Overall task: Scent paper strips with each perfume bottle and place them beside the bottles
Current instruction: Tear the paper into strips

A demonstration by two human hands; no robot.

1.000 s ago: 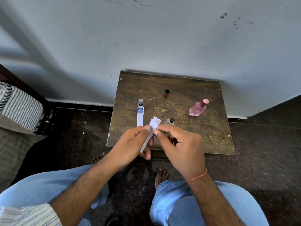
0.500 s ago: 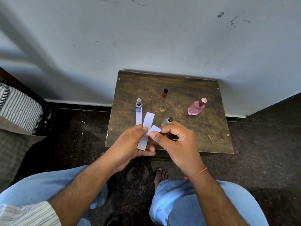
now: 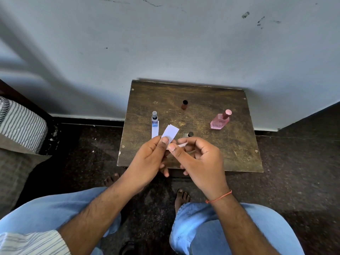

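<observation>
I'm pinching a white paper strip (image 3: 170, 133) w/ my left hand (image 3: 147, 159), thumb on top, its free end sticking up over the near edge of the worn brown wooden table (image 3: 230, 144). My right hand (image 3: 198, 162) is curling round a thinner white paper sliver (image 3: 182, 145), pinched betw. thumb & fingers just beside it. Another white strip (image 3: 155, 132) is lying flat by the clear blue-label spray bottle (image 3: 155, 119); the pink glass bottle (image 3: 219, 120), small brown vial (image 3: 184, 104) & a dark-capped bottle (image 3: 189, 134) are standing on the table too.
</observation>
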